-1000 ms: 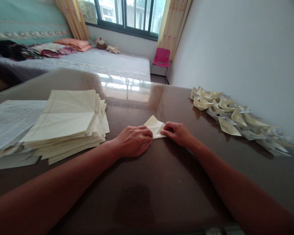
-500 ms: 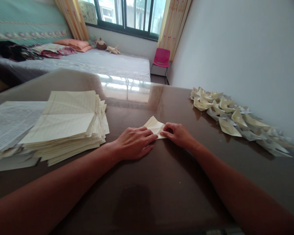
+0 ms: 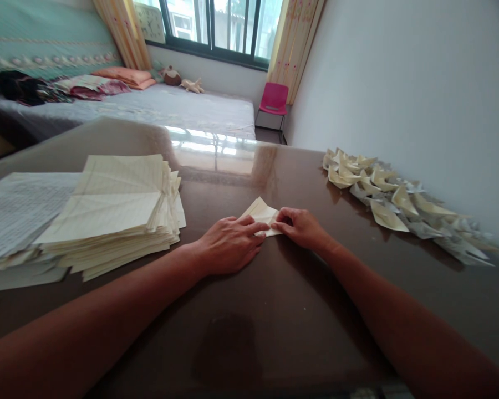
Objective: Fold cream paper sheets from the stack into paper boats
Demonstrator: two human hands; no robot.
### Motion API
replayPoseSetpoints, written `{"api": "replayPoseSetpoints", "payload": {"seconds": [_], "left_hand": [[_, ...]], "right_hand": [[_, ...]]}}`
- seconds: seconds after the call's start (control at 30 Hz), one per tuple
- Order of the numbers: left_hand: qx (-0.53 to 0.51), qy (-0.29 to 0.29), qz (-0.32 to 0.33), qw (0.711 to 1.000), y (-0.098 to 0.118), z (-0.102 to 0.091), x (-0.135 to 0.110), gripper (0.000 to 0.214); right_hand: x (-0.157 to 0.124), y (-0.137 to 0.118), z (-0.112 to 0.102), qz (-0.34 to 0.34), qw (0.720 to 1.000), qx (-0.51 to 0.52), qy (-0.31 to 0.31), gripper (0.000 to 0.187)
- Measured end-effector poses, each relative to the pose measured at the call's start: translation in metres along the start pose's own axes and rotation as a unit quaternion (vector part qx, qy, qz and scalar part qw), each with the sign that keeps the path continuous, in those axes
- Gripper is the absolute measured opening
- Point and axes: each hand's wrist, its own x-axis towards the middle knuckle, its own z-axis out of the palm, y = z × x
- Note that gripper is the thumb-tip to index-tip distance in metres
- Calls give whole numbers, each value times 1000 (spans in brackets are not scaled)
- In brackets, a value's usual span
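A small folded sheet of cream paper (image 3: 261,211) lies on the brown table, its pointed corner facing away from me. My left hand (image 3: 233,244) rests palm down over the paper's left and near side, fingers stretched out and the index finger pressing on it. At the paper's right edge, my right hand (image 3: 300,227) pinches it between thumb and curled fingers. Part of the paper is hidden beneath both hands.
To the left stand a stack of creased cream sheets (image 3: 116,205) and white written sheets (image 3: 20,210). Several folded paper boats (image 3: 388,216) line the table's right side by the wall. Beyond the glossy table (image 3: 258,332) are a bed (image 3: 199,108) and a pink chair (image 3: 274,98).
My left hand has shifted slightly, with its index finger reaching a little further right over the paper. My right hand keeps its pinch nearly in place.
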Motion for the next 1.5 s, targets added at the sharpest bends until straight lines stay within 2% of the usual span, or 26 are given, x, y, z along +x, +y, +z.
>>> {"api": "replayPoseSetpoints", "payload": {"seconds": [0.23, 0.4, 0.47, 0.53, 0.67, 0.8, 0.87, 0.93, 1.03, 1.1, 1.2, 1.33, 1.5], "left_hand": [[6, -21, -7, 1000, 4, 1, 2, 33], [1, -17, -20, 1000, 5, 2, 3, 37], [-2, -17, -23, 1000, 5, 3, 2, 37], [-1, -18, -23, 1000, 5, 3, 2, 37], [11, -17, -22, 1000, 6, 2, 3, 36], [16, -15, -21, 1000, 6, 0, 3, 36], [15, -14, -19, 1000, 6, 0, 3, 35], [16, -12, -17, 1000, 6, 1, 3, 34], [19, -8, -18, 1000, 8, 2, 4, 33], [21, -5, -21, 1000, 8, 3, 4, 32], [25, -2, -30, 999, 2, 5, 3, 29], [42, 10, -45, 998, -13, 7, -1, 27], [67, -4, -22, 998, -19, -1, -3, 28]], "right_hand": [[-2, 8, 6, -43, 998, 29, 35, 15], [-6, 10, -2, -170, 984, 9, 45, 8], [-8, 9, -7, -223, 974, -13, 25, 12], [-9, 9, -10, -243, 970, -19, -4, 15], [-8, 17, -17, -225, 973, -12, -47, 16], [-8, 30, -34, -191, 978, -29, -82, 18], [-10, 32, -43, -183, 978, -53, -84, 16], [-13, 29, -45, -182, 980, -65, -56, 16], [-18, 14, -38, -205, 978, -42, -11, 20], [-21, 1, -30, -234, 970, -52, -31, 24], [-23, -12, -20, -239, 960, -138, -43, 25], [-22, -13, -17, -246, 942, -226, -35, 21], [-17, -6, -18, -267, 934, -237, -16, 16]]}}
